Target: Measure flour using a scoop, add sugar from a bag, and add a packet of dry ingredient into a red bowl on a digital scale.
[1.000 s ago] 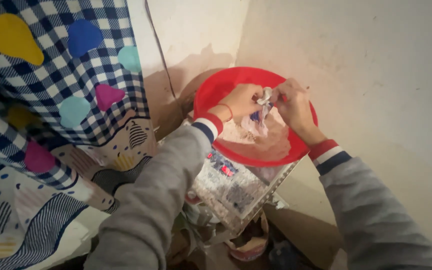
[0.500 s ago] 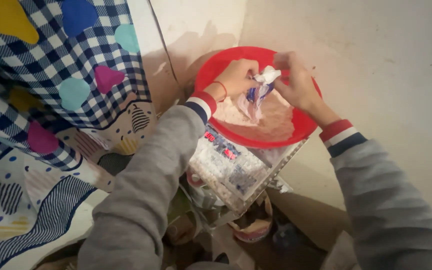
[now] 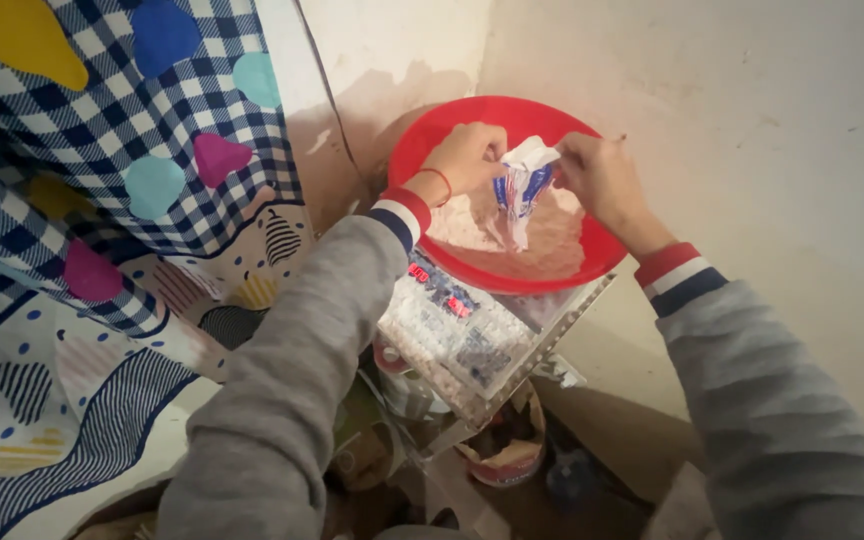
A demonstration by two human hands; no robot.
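Sachet (image 3: 522,190) is pinched at its top by left hand (image 3: 467,160) and right hand (image 3: 597,175) over red bowl (image 3: 432,140), flour (image 3: 552,240) already inside, seemingly unemptied.

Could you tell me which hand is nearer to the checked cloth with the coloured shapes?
Left. The left hand holds the small packet over the red bowl, on the side towards the checked cloth; the right hand grips the packet's far side.
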